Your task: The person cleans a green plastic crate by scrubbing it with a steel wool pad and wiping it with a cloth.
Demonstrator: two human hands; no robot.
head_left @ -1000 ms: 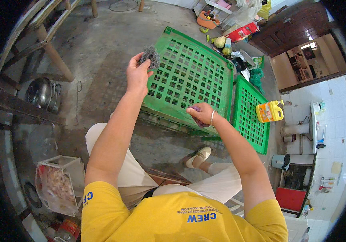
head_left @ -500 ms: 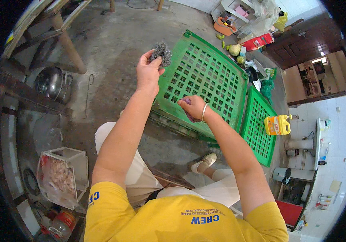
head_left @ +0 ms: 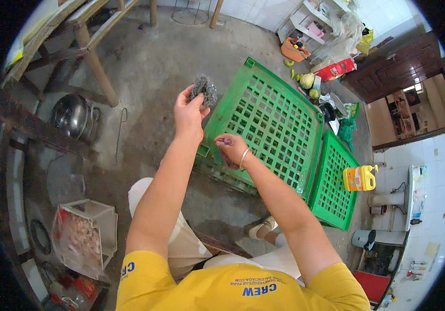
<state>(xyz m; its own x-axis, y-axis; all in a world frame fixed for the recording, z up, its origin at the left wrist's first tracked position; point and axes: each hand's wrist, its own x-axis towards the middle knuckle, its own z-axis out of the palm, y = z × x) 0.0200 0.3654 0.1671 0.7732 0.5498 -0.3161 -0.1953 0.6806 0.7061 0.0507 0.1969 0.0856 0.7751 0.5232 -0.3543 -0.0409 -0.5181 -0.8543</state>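
My left hand (head_left: 188, 115) pinches a grey steel wool scrubber (head_left: 205, 91) between thumb and fingers, held up beside the far left corner of a large green plastic crate (head_left: 264, 111). In my closed right hand (head_left: 234, 149) is a bunched purplish cloth (head_left: 227, 158), partly hidden by the fingers. That hand hovers over the crate's near left edge, close to my left wrist. The crate's top is a grid of square holes. Against its right side leans a second green grid panel (head_left: 335, 179), with a yellow jug (head_left: 359, 178) by its right edge.
Wooden table legs (head_left: 99, 72) and a metal bowl (head_left: 71, 115) are at the left. A clear bin (head_left: 88, 236) stands lower left. Vegetables (head_left: 307, 81), a red box (head_left: 336, 69) and an orange basket (head_left: 295, 50) lie at the far right, near a brown door (head_left: 392, 66).
My right hand has moved left, toward my left hand, with the cloth still in it. The left hand keeps its hold on the scrubber. The whole view has shifted slightly.
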